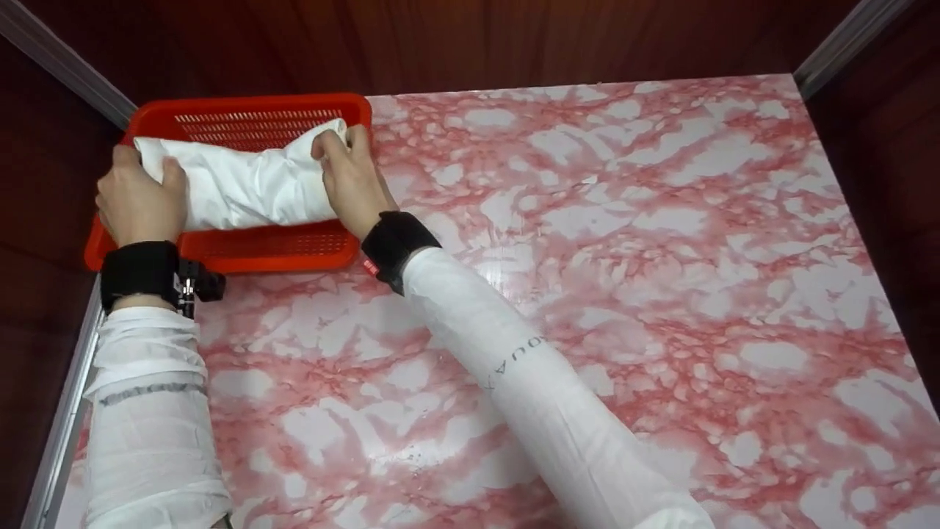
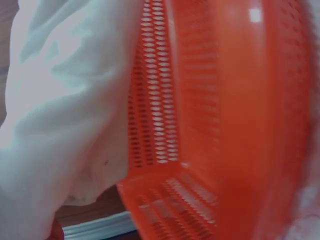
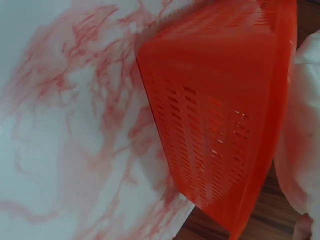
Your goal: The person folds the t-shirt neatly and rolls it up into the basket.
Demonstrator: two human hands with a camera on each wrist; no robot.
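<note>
A folded white cloth [image 1: 253, 184] spans the red plastic basket [image 1: 272, 253], held at both ends. My left hand [image 1: 139, 195] grips its left end, thumb on the near face and fingers over the far side. At the other end my right hand [image 1: 355, 176] pinches the cloth near the basket's right rim. In the left wrist view the cloth [image 2: 70, 100] hangs over the basket's slotted inside [image 2: 200, 90]. The right wrist view has the basket's outer wall [image 3: 200, 130] in front, with the cloth [image 3: 305, 125] just above its rim.
The basket stands at the far left corner of a pink-and-white marbled table [image 1: 587, 294]. Dark wood panels [image 1: 470, 44] rise behind and along both sides, with a metal strip [image 1: 66, 411] along the left edge.
</note>
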